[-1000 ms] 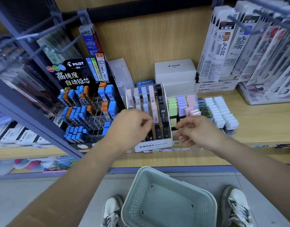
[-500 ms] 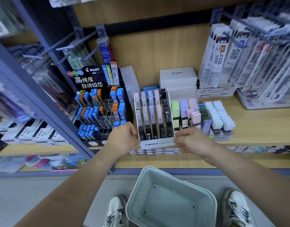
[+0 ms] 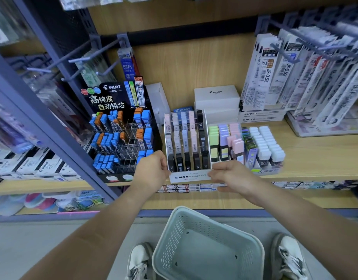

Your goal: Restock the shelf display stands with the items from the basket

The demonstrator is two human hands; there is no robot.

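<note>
The white MONO stand [image 3: 187, 142] is sitting upright at the shelf's front edge, directly between the two hands, its labelled front lip lying at their fingertips. Its narrow slots are holding pale pink, grey and blue lead cases toward the back and black ones in the front row nearest the hands. The pale green basket [image 3: 206, 245] is resting on the floor below and nearer than both hands, between the forearms, tilted and showing nothing inside.

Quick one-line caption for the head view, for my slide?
Both hands, left hand and right hand, grip the white lead-refill stand above the basket.
</note>
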